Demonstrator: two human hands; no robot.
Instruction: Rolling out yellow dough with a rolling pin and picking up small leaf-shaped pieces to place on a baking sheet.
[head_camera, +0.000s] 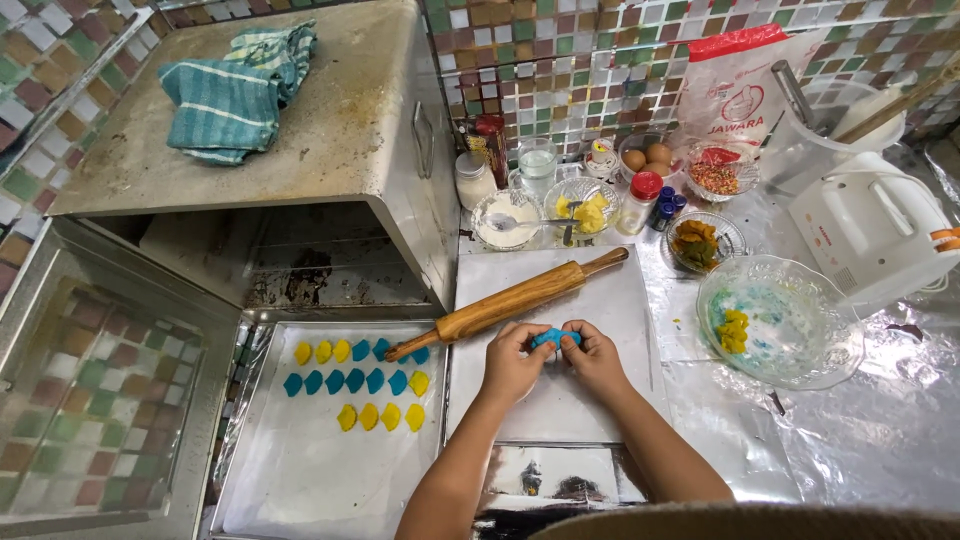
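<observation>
the blue dough piece sits between the two hands, pinched from both ends: the left hand closes its grip on the left end and the right hand closes on the right end, fingertips meeting over the top. its long axis runs left to right across the white board, roughly level with the near edge of the desk, so neither hand is nearer; they share it evenly, and it is held just above the board, or resting on it, which cannot be told. the wooden rolling pin lies just beyond the knuckles, slanting from upper right down to lower left, its lower handle reaching over the baking tray. on that tray, to the left of the left hand, yellow and blue shaped pieces lie in three rows. a glass bowl with a yellow dough lump stands well to the right of the right hand.
</observation>
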